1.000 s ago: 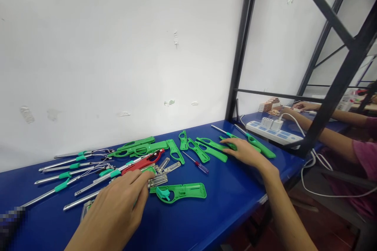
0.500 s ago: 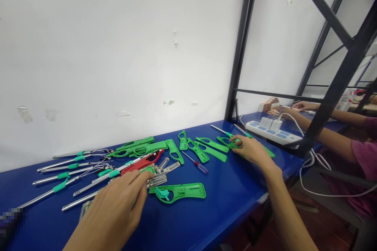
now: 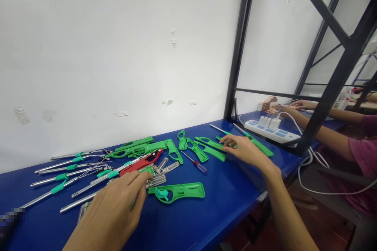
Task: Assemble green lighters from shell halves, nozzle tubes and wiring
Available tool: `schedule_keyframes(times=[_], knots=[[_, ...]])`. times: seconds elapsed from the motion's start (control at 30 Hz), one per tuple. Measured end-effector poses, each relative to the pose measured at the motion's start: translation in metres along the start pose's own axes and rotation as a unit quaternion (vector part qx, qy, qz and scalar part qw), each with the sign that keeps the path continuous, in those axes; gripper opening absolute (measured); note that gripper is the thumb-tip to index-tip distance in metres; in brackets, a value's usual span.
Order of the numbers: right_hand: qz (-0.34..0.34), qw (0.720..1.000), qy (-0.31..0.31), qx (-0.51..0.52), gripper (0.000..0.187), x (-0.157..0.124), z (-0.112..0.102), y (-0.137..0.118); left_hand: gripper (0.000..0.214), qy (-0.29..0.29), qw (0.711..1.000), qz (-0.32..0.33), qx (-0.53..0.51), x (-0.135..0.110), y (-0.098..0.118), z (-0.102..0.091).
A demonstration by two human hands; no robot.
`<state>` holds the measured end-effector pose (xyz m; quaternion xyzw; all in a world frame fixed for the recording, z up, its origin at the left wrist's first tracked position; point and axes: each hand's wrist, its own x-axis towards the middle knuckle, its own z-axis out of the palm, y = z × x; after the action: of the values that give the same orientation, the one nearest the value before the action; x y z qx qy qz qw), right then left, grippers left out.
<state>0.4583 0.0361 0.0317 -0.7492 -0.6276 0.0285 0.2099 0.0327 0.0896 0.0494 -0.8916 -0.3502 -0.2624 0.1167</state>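
My left hand (image 3: 114, 208) lies fingers-flat on the blue table (image 3: 224, 200), its tips on small clear and metal parts (image 3: 157, 180) beside a red lighter shell (image 3: 141, 161). Just right of it lies a green half shell with a teal trigger (image 3: 179, 191). My right hand (image 3: 244, 151) reaches to the right, fingers stretched out, the tips touching a green shell (image 3: 219, 140) in a row of green shells (image 3: 203, 149). Neither hand grips anything that I can see.
Several metal tubes with teal collars (image 3: 64, 174) lie at the left. A small screwdriver (image 3: 196, 162) lies mid-table. A long green lighter (image 3: 256, 144) and a white power strip (image 3: 273, 131) sit beyond a black frame post (image 3: 238, 47). Another person's arms (image 3: 324, 133) work at the right.
My right hand slid left and back along the row of green shells, its fingertips now on one near the back. My left hand has stayed put.
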Motion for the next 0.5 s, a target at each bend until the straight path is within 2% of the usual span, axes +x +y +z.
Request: schedule_keyframes(times=[0.13,0.27,0.4,0.5], knots=[[-0.026,0.998,-0.049,0.02,0.028,0.003,0.015,-0.018,0.044,-0.017,1.0,0.004,0.001,-0.002,-0.006,0.002],[-0.003,0.997,-0.073,0.027,0.03,0.008,0.023,-0.015,0.041,-0.02,1.0,0.014,0.0,-0.004,-0.01,0.005],[0.017,0.995,-0.1,0.026,0.03,0.0,0.015,-0.004,0.042,-0.013,1.0,0.011,0.0,-0.003,-0.007,0.004],[0.033,0.996,-0.079,0.013,0.028,-0.008,0.003,0.005,0.045,-0.012,1.0,0.002,0.001,-0.001,-0.003,0.002]])
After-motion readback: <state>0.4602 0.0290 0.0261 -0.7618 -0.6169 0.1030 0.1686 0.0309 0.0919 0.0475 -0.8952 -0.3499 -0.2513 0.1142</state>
